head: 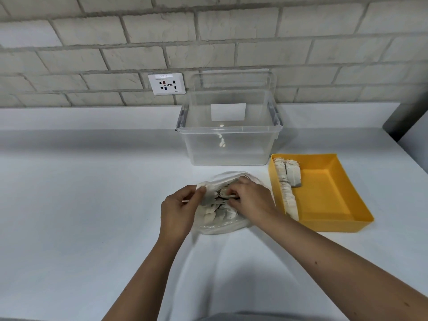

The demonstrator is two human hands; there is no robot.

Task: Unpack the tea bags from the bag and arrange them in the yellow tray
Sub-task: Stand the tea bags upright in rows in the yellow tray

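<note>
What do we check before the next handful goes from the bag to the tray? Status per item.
1. Bag mouth open: left hand pinches the rim of the bag. ok
2. Grip: right hand is inside the bag, fingers curled round tea bags. ok
3. Number gripped: hidden by the hand. cannot tell
4. Room in the yellow tray: the floor is bare to the right of the long row and the short row. ok
5. Path: the tray sits right beside the bag, with nothing between them. ok
</note>
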